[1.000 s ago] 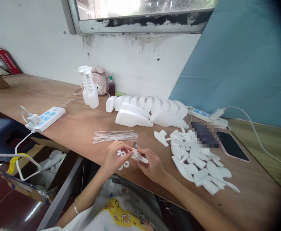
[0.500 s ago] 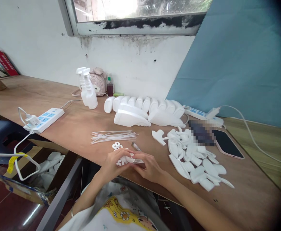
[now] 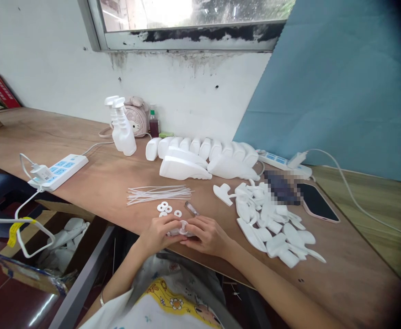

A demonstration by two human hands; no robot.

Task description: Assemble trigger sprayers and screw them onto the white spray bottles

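Note:
Close to the table's front edge, my left hand (image 3: 159, 234) and my right hand (image 3: 204, 235) meet with fingers closed around a small white plastic part (image 3: 183, 227). It has a round, ring-like end; my fingers cover most of the rest, so I cannot tell its exact kind. Several flat white washers (image 3: 164, 208) lie just beyond my left hand. A short clear tool with a metal tip (image 3: 191, 208) rests beyond my right fingers. Thin white tubes (image 3: 159, 194) lie in a loose bundle farther back.
Loose white sprayer parts (image 3: 269, 224) are heaped to the right, near a phone (image 3: 318, 201). White bottles (image 3: 186, 167) lie in rows behind; two spray bottles (image 3: 123, 132) stand upright. Power strips (image 3: 63, 171) sit at both sides. A carton (image 3: 63, 242) of white parts is below left.
My hands have drawn slightly closer around the white part, and my right fingers now cover more of it. More washers show beyond my left hand. The whole view has shifted a little.

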